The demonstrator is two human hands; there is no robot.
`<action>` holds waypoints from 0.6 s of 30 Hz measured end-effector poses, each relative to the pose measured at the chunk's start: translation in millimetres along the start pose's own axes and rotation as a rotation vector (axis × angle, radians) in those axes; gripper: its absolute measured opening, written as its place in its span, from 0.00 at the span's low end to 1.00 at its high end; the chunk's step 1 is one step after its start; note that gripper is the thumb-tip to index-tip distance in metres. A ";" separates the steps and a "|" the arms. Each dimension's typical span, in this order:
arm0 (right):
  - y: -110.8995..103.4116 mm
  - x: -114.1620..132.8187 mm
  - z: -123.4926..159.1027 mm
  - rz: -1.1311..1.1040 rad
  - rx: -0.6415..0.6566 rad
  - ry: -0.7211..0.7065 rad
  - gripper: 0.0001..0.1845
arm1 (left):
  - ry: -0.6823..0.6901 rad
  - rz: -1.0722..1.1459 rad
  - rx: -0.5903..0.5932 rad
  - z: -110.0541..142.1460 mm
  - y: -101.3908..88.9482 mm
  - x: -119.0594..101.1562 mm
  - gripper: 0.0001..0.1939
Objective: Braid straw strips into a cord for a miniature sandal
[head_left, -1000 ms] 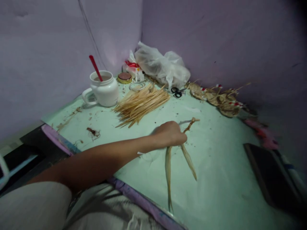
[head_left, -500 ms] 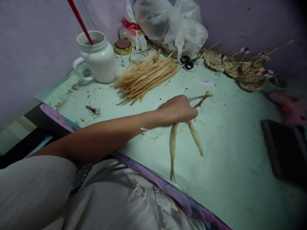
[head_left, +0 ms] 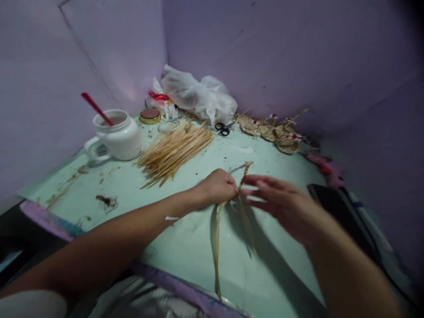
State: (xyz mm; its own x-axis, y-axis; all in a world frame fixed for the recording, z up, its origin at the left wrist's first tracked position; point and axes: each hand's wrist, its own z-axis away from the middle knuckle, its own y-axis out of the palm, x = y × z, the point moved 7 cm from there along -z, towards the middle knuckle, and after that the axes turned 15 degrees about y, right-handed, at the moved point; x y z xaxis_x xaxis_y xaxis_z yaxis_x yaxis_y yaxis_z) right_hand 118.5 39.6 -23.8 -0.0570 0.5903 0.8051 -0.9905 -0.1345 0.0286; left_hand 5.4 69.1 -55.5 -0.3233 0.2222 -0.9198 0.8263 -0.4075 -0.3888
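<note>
My left hand [head_left: 220, 186] is closed around a short braid [head_left: 245, 173] of dried, straw-coloured plant strips. The braid's twisted end sticks up beyond the fist. Two loose strips, a long left one [head_left: 216, 249] and a shorter right one [head_left: 247, 223], hang down toward me. Slightly blurred, my right hand [head_left: 278, 198] reaches in from the right with its fingers stretched and apart. Its fingertips are right beside the braid; whether they touch it I cannot tell. A bundle of the same dry strips [head_left: 175, 152] lies behind my left hand.
On the pale green tabletop [head_left: 185, 238] stand a white mug [head_left: 124, 139] with a red stick and a jar lid [head_left: 150, 115]. Black-handled scissors [head_left: 223, 129] lie before a plastic bag [head_left: 198, 97]. Woven pieces [head_left: 286, 141] and a dark flat object [head_left: 338, 216] are at right.
My right hand has come into view from the right, up to the braid. My left hand keeps its hold. The view has tilted up, showing more wall.
</note>
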 end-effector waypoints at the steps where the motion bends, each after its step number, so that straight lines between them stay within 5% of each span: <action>1: 4.0 -1.1 -2.1 -0.023 0.027 0.030 0.09 | 0.011 -0.004 0.003 0.0 0.0 -0.6 0.08; 6: 12.2 -17.7 -8.6 -0.206 -0.009 0.096 0.09 | 0.013 0.078 0.001 2.2 1.3 -8.8 0.06; 9: 24.4 -25.9 -8.3 -0.251 0.150 0.144 0.09 | -0.021 0.148 0.016 3.5 5.2 -12.7 0.06; 18: 11.8 -25.8 -20.4 0.167 -0.011 -0.013 0.11 | 0.010 -0.105 0.096 1.9 3.3 -11.1 0.10</action>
State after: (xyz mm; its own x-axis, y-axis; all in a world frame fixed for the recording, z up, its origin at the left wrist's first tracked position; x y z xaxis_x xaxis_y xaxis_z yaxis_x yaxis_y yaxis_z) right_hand 105.7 39.0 -56.4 -0.2194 0.5503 0.8056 -0.9687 -0.2208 -0.1130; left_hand 10.8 63.6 -46.7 -0.4009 0.2764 -0.8734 0.7399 -0.4646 -0.4866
